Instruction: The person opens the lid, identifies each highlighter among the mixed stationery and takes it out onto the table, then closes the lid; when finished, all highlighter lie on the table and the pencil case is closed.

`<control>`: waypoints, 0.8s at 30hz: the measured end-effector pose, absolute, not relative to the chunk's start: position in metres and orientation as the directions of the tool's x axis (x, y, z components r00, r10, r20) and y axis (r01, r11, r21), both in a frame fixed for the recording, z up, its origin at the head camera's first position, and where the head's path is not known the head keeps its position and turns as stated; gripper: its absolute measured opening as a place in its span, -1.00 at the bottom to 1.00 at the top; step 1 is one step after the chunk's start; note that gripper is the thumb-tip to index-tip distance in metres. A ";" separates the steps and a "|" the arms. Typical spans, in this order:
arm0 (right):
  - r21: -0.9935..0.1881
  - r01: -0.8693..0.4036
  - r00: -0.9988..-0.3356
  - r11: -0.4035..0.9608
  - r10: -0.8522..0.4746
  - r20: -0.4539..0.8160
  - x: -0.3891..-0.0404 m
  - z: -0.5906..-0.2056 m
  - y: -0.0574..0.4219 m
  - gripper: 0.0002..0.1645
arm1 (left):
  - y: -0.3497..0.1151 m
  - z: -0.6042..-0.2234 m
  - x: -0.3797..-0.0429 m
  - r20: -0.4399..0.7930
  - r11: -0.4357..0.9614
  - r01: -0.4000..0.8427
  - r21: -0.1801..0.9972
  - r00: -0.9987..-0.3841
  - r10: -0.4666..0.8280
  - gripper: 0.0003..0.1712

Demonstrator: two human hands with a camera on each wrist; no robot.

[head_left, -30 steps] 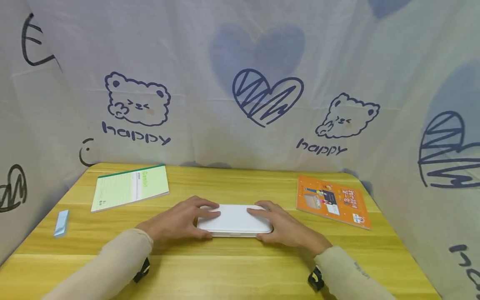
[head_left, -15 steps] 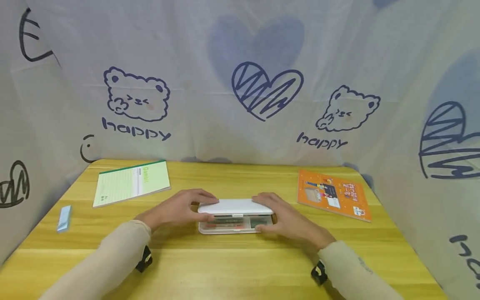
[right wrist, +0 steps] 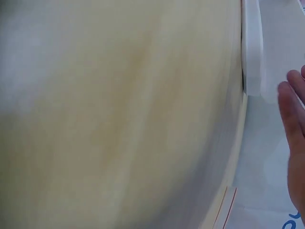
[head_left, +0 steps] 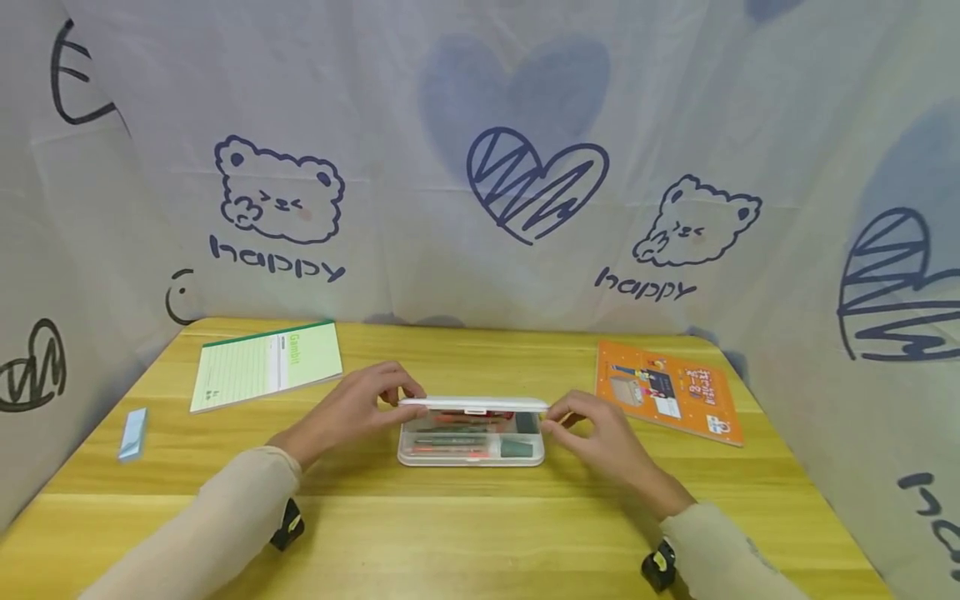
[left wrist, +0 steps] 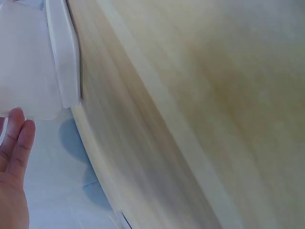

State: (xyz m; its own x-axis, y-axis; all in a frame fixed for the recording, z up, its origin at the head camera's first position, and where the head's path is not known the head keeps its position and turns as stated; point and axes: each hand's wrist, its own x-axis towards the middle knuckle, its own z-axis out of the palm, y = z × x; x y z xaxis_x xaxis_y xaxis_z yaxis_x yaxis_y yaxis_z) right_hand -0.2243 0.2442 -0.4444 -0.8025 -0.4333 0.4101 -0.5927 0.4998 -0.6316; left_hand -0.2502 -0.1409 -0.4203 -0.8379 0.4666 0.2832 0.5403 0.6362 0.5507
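A white pencil case [head_left: 471, 461] stands on the table with its lid [head_left: 480, 404] raised at the back. Pens, a reddish item and a dark green piece show through its translucent inside. At the lid's left corner, my left hand [head_left: 348, 417] pinches the edge between thumb and fingers. My right hand [head_left: 603, 442] has its thumb and curled forefinger at the right corner of the lid. Both wrist views catch the lid's side, with left fingertips [left wrist: 27, 131] and right fingertips [right wrist: 284, 93] against or close to its edge; the thumbs are hidden there.
A light green notebook [head_left: 270, 367] lies at the back left, and a small pale blue packet [head_left: 132, 434] near the left edge. An orange booklet [head_left: 667, 392] is at the back right. A printed cloth [head_left: 420, 250] hangs behind the wooden table [head_left: 465, 533].
The pencil case has gone from closed to open, its lid swinging up and back. My left hand rose with the lid; the right hand shifted outward to the lid's right corner.
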 end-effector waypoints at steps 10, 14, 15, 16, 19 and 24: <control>-0.708 -0.458 -0.847 0.538 -0.507 0.163 -0.229 -0.447 0.238 -0.07 | -0.147 -0.423 -0.245 0.477 0.594 0.655 0.468 -0.753 0.453 -0.69; -0.694 -0.447 -0.856 0.564 -0.495 0.149 -0.233 -0.446 0.234 0.14 | -0.145 -0.427 -0.241 0.384 0.620 0.671 0.406 -0.741 0.550 -0.46; -0.686 -0.450 -0.855 0.571 -0.497 0.147 -0.234 -0.446 0.233 0.18 | -0.145 -0.428 -0.241 0.349 0.633 0.665 0.396 -0.747 0.566 -0.38; -0.676 -0.453 -0.854 0.581 -0.500 0.143 -0.235 -0.446 0.232 0.21 | -0.144 -0.429 -0.241 0.313 0.649 0.655 0.388 -0.756 0.575 -0.31; -0.624 -0.448 -0.858 0.640 -0.505 0.097 -0.238 -0.444 0.228 0.26 | -0.145 -0.432 -0.242 0.229 0.688 0.615 0.386 -0.786 0.574 -0.13; -0.538 -0.427 -0.866 0.727 -0.500 0.011 -0.243 -0.438 0.223 0.23 | -0.149 -0.435 -0.245 0.113 0.715 0.562 0.416 -0.812 0.573 -0.10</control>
